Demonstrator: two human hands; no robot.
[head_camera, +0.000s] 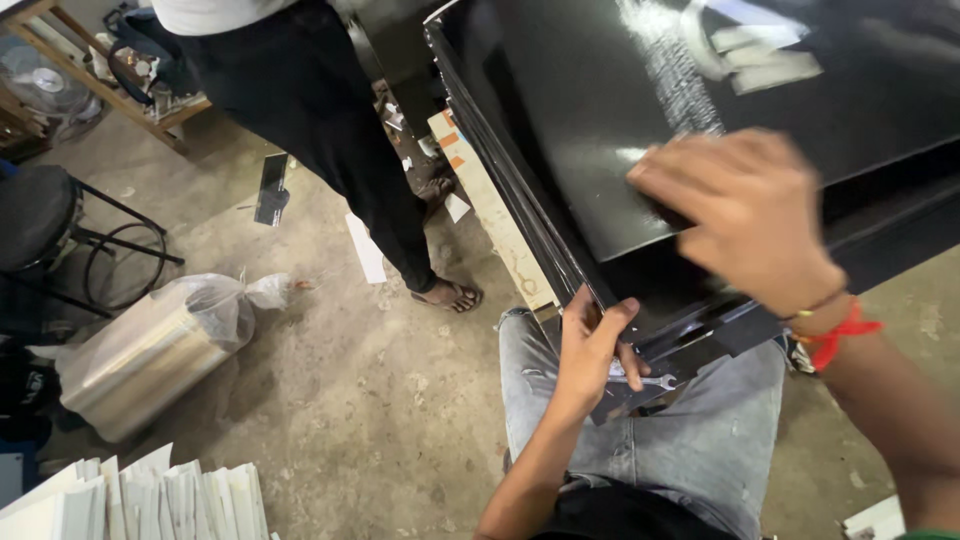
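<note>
With the left hand (590, 345) clamped on the corner of the large glossy black flat panel (640, 120) over the lap and the right hand's (745, 215) fingers pressing together on top, it could slide off.

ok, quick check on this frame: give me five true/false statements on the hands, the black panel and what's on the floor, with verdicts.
1. The left hand grips the near corner of the black panel. True.
2. The right hand hangs clear of the panel. False: it lies flat on the panel's glossy top, blurred.
3. A small metal spanner shows just below the left hand. True, though whether the fingers hold it cannot be told.
4. The red band is on the left wrist. False: it is on the right wrist.
5. The plastic-wrapped roll stands upright on a bench. False: it lies on the concrete floor, left of the person.
</note>
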